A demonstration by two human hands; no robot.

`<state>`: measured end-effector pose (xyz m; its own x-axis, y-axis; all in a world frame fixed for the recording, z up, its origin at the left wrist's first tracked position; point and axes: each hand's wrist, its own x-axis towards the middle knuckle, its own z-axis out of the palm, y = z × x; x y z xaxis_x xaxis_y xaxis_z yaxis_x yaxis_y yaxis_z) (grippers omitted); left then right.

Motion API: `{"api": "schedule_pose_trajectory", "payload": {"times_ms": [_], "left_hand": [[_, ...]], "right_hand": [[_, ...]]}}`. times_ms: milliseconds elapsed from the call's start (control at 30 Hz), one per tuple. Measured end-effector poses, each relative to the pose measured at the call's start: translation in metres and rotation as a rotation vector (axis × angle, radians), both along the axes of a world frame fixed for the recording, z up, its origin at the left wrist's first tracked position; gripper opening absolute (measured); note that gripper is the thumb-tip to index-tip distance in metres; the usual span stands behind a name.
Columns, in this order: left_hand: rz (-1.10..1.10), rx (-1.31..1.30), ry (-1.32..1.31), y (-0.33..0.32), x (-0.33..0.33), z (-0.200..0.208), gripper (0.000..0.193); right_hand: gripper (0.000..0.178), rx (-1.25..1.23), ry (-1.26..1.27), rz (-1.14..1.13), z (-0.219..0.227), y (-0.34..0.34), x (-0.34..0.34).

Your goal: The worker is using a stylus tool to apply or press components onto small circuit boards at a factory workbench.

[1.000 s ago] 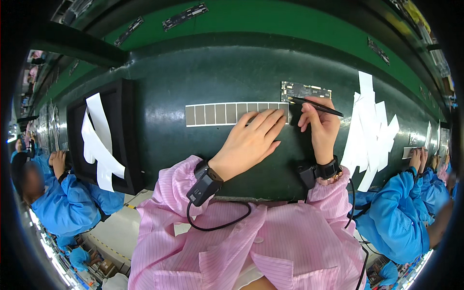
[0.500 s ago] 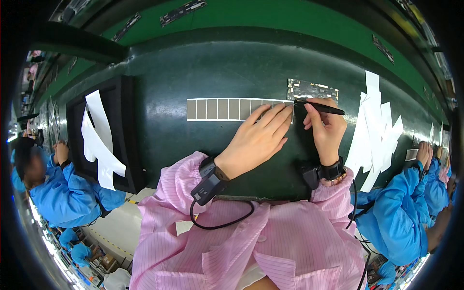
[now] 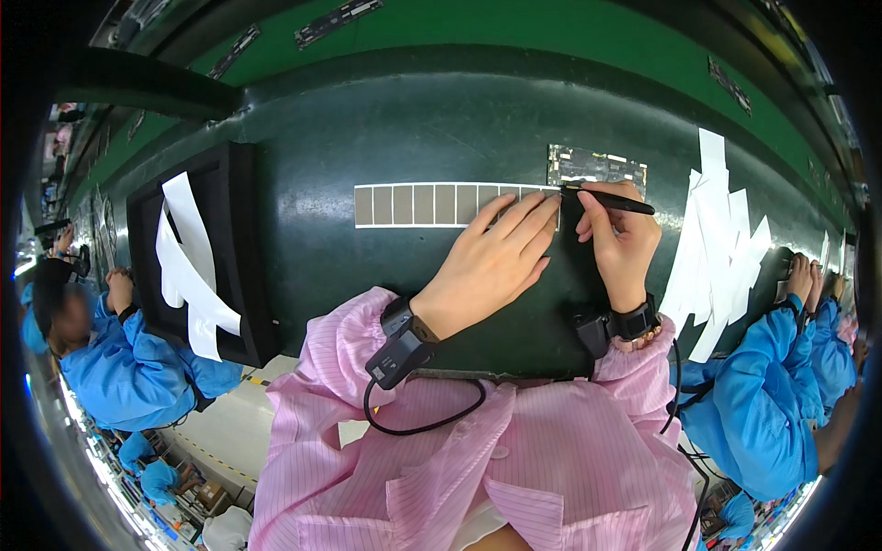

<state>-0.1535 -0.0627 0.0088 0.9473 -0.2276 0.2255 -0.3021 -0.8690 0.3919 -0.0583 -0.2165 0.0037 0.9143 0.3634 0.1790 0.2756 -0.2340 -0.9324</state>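
A white strip of grey-brown rectangular stickers (image 3: 424, 205) lies lengthwise on the green work surface in front of me. My left hand (image 3: 496, 253) rests flat over its right part, fingers stretched out and pressing it down. At the strip's right end, my right hand (image 3: 622, 241) pinches slim black tweezers (image 3: 621, 201). Their tip points left and meets the strip's end beside my left fingertips; whether a sticker is lifted there cannot be made out. Just behind the tweezers is a dark circuit board (image 3: 597, 165), partly covered by my right hand.
To the right lies a pile of white paper strips (image 3: 714, 239). On the left, a black tray (image 3: 241, 275) holds more curled white strips (image 3: 190, 248). Circuit boards (image 3: 338, 23) lie on the green belt at the back. People in blue sleeves (image 3: 129, 372) work on both sides.
Both hands keep almost the same place, with the tweezers still at the strip's right end. The view has shifted only slightly.
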Motion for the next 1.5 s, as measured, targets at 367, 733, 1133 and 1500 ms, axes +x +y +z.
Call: {"api": "schedule_pose_trajectory", "payload": {"times_ms": [367,733,1133,1500], "left_hand": [[-0.003,0.019,0.005,0.0,0.0,0.0,0.044],[-0.005,0.002,0.009,0.0,0.006,0.006,0.044],[-0.013,-0.076,-0.039,0.003,0.016,-0.001,0.046],[-0.006,-0.071,-0.02,0.001,0.015,-0.002,0.046]], "right_hand": [[0.006,0.015,-0.034,-0.023,0.002,0.007,-0.004],[0.006,0.157,0.038,-0.103,0.003,0.006,0.008],[0.008,0.208,0.133,-0.134,-0.006,-0.002,0.009],[0.008,0.186,0.118,-0.136,-0.007,0.004,0.007]]}}
